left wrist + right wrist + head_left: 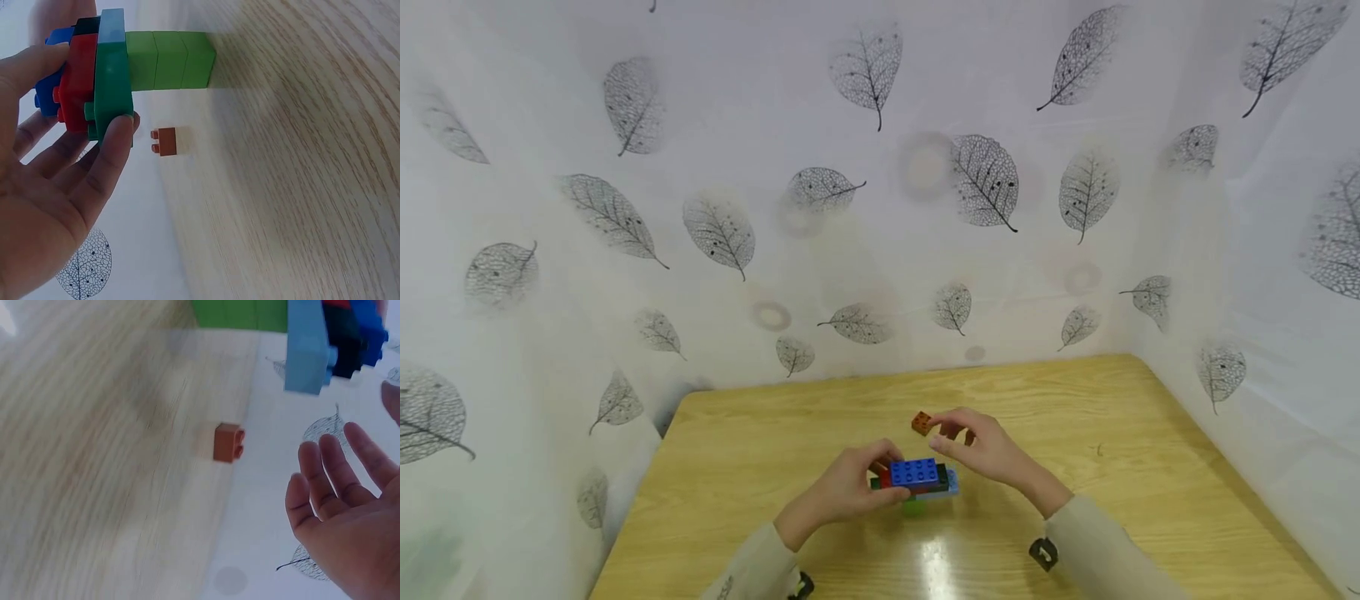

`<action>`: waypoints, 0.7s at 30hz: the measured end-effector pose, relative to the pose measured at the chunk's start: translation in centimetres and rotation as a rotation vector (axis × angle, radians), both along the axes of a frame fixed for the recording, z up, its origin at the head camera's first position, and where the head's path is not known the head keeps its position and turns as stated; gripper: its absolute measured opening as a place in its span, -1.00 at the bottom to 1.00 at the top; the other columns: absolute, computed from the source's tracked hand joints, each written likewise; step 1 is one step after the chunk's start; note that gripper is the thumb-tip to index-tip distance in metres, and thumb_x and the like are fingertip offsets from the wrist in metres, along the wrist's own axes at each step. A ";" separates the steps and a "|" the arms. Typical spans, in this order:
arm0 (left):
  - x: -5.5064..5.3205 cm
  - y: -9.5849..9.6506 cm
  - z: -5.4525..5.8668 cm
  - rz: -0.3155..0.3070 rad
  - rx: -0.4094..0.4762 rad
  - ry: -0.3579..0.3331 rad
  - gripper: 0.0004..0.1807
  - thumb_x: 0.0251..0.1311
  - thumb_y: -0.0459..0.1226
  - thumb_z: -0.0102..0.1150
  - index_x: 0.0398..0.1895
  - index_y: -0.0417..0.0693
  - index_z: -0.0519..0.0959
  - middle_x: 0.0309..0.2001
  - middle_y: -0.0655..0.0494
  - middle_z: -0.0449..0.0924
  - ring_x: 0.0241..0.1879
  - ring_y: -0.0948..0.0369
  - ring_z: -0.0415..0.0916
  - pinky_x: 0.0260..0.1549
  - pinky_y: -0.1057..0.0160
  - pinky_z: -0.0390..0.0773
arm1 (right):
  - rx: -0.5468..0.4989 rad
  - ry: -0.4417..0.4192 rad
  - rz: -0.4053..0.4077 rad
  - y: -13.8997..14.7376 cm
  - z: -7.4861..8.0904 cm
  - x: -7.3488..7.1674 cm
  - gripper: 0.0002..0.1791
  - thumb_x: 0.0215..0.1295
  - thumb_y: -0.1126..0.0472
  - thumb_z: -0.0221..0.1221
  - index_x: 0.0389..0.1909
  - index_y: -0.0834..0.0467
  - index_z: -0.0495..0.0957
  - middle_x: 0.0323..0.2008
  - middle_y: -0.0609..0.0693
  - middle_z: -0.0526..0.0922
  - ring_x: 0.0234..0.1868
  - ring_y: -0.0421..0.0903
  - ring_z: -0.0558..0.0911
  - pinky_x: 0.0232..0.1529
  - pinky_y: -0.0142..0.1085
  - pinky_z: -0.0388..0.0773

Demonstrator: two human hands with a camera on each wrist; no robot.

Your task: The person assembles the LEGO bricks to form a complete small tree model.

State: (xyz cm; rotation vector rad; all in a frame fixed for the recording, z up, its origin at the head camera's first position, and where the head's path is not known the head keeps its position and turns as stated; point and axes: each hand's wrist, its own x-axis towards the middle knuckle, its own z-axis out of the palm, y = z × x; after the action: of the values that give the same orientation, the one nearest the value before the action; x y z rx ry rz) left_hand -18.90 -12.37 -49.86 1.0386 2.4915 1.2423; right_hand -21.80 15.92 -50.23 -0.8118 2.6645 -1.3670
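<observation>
My left hand (847,486) holds a stack of toy building bricks around its upper part, thumb on the near side and fingers behind. On top sits a blue brick (914,472). Below it come a red brick (80,81) and a black brick (345,347), then a dark green brick (114,78) beside a light blue one (306,350). A light green column (169,60) of bricks carries these layers. A small brown brick (921,422) lies studs up behind the stack. Close over its right side, my right hand (983,446) hovers with relaxed, bent fingers, holding nothing.
The bricks stand on a wood-grain table (760,442). A white curtain (880,250) printed with dark leaves hangs behind the table and along both sides. Light reflects off the table near its front.
</observation>
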 end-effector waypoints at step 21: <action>0.0 0.0 -0.2 0.038 -0.004 -0.030 -0.64 0.36 -0.04 0.41 0.09 0.06 0.58 -0.07 0.10 0.77 -0.10 0.34 0.67 -0.02 0.24 0.69 | 0.064 -0.113 -0.181 -0.7 -4.4 -4.9 -0.43 0.33 0.02 0.42 0.25 0.22 0.59 0.06 0.16 0.63 -0.04 0.00 0.57 -0.05 -0.14 0.56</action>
State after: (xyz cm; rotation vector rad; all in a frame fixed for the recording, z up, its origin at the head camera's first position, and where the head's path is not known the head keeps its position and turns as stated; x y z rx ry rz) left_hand -18.86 -12.39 -50.08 0.9687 2.5012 1.2531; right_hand -26.73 15.18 -54.59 -0.4827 2.7326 -1.3110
